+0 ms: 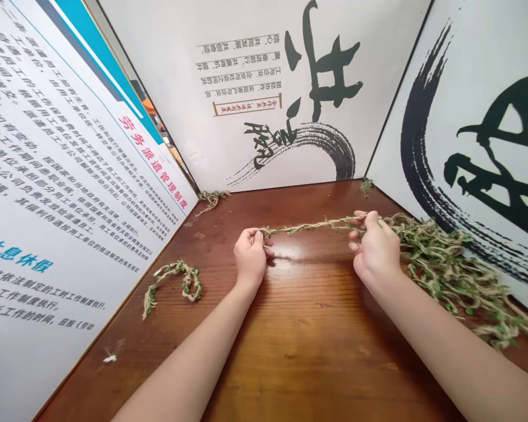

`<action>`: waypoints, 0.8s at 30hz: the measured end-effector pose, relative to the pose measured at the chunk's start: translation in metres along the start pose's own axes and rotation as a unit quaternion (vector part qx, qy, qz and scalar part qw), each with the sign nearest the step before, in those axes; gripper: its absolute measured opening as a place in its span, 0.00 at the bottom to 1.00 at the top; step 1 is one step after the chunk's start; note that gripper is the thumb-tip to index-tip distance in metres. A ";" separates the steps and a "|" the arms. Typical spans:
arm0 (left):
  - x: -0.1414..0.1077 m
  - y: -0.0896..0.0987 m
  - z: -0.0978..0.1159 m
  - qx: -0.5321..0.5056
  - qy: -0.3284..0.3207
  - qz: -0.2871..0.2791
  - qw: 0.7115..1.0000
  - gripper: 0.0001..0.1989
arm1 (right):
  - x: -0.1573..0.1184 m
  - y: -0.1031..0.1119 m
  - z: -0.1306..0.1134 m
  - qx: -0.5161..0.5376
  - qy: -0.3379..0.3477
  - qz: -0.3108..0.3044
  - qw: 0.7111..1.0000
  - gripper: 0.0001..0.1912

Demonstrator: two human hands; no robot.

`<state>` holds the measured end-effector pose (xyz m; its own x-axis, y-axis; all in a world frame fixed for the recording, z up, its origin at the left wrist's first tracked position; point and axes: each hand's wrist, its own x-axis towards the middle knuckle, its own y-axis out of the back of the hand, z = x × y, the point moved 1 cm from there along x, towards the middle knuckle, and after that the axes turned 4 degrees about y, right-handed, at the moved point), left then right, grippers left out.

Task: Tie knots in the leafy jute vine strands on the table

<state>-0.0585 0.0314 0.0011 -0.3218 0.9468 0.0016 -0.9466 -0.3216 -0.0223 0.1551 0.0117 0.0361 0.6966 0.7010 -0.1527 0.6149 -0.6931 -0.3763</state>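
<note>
A jute twine garland with small green artificial leaves (317,225) stretches between my two hands above the wooden tabletop. My left hand (250,256) pinches its left end with the fingers curled. My right hand (375,249) grips the strand further along, where it joins a large tangled heap of the same garland (444,272) lying at the right. A short loose piece of garland (176,281) curls on the table left of my left hand.
Printed display boards with Chinese text and ink calligraphy (268,88) stand upright along three sides of the brown wooden table (299,351). Small garland scraps (211,199) lie in the far left corner, another (366,186) in the far right corner, and a white fluff bit (110,358) near the left edge.
</note>
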 end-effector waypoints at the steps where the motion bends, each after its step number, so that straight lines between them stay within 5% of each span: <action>1: 0.000 0.000 0.001 -0.004 0.003 0.000 1.000 0.07 | 0.006 0.003 -0.003 -0.021 0.038 0.025 0.999 0.15; 3: 0.001 0.000 0.002 -0.008 0.002 0.000 1.000 0.06 | 0.021 0.009 -0.007 -0.024 0.075 0.048 0.996 0.15; 5: 0.002 0.000 0.002 -0.004 -0.005 -0.003 1.000 0.05 | 0.034 0.014 -0.007 0.018 -0.004 0.017 1.000 0.14; 8: 0.003 0.000 -0.001 0.008 -0.005 -0.022 1.000 0.06 | 0.045 0.016 -0.008 0.044 -0.027 -0.014 0.999 0.16; 12: 0.005 0.001 -0.006 0.024 0.001 -0.035 0.999 0.07 | 0.034 0.013 -0.010 0.019 0.188 -0.021 0.982 0.15; 15: 0.005 0.003 -0.005 0.055 -0.014 -0.022 0.998 0.08 | 0.018 0.012 -0.014 -0.131 0.411 -0.025 0.902 0.24; 17: 0.005 0.004 -0.003 0.070 -0.018 -0.014 0.997 0.08 | 0.014 0.015 -0.016 -0.209 0.490 -0.035 0.845 0.24; 19: 0.003 0.004 0.001 0.061 -0.014 -0.006 0.998 0.08 | 0.018 0.019 -0.019 -0.247 0.515 -0.043 0.820 0.23; 24: -0.001 0.002 0.005 0.000 0.027 0.003 1.000 0.06 | 0.041 0.029 -0.027 -0.340 0.480 -0.034 0.808 0.23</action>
<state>-0.0598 0.0297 0.0062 -0.3257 0.9440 -0.0527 -0.9447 -0.3272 -0.0219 0.2115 0.0158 0.0433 0.4178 0.5134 0.7496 0.4973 -0.8197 0.2842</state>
